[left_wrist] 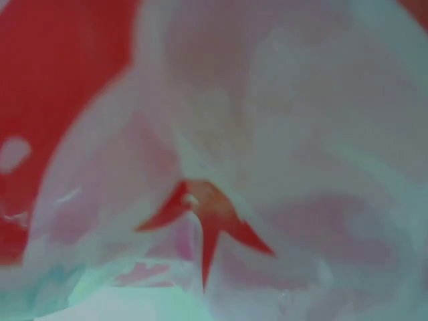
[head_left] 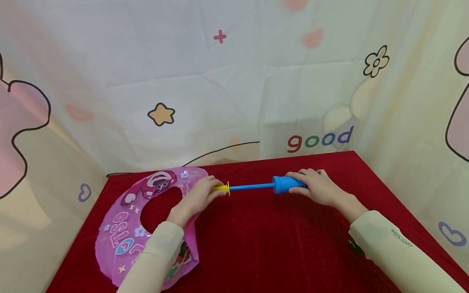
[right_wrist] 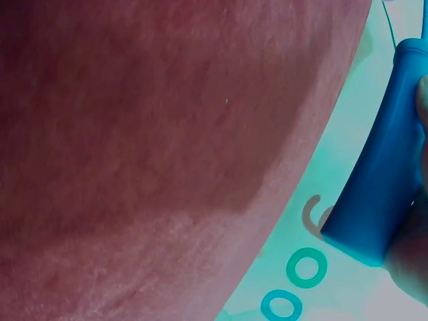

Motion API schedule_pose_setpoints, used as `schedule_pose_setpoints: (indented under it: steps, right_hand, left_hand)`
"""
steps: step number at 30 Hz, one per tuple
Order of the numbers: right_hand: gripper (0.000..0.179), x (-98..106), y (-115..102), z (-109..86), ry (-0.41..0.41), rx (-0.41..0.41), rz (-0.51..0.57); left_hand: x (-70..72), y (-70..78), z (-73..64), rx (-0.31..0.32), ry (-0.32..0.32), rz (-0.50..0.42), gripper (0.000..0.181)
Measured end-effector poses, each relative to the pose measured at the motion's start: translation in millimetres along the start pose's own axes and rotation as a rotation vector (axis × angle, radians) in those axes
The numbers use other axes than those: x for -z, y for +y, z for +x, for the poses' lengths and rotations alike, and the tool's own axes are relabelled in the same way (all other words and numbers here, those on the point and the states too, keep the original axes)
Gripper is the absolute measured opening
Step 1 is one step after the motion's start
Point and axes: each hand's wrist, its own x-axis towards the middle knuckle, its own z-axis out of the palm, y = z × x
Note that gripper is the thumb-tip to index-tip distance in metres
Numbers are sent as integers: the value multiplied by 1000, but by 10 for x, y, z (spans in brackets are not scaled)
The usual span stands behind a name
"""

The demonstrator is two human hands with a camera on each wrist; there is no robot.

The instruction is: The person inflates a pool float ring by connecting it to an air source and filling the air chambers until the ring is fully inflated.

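A blue hand air pump [head_left: 282,184] is held level above the red cloth, its thin blue rod [head_left: 250,186] drawn out between the two hands. My right hand [head_left: 320,186] grips the wide blue body, which also shows at the right edge of the right wrist view [right_wrist: 378,167]. With thumb and fingers, my left hand [head_left: 199,193] holds the yellow end piece [head_left: 220,188] beyond the rod. A pink printed swim ring [head_left: 113,228] lies under the left forearm, looking flat and partly folded. Close up, its translucent plastic [left_wrist: 321,167] fills the left wrist view.
A red cloth [head_left: 275,244] covers the table, whose far edge meets a pale curtain [head_left: 220,89] printed with a star, a flower and the word "good". The curtain also hangs along both sides. A thin black line [head_left: 223,148] runs along the back.
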Motion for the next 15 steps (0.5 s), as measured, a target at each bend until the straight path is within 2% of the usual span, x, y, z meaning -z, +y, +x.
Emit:
schedule_pose_setpoints:
  steps: [3, 8, 15]
  right_hand:
    - [58, 5, -57, -1, 11, 3, -26]
    - [58, -70, -280, 85, 45, 10, -63]
    - [60, -199, -553, 236, 63, 12, -90]
  left_hand:
    - [-30, 20, -8, -22, 8, 18, 23]
    - [-81, 47, 30, -84, 53, 41, 21]
    - [-131, 118, 86, -88, 71, 48, 21]
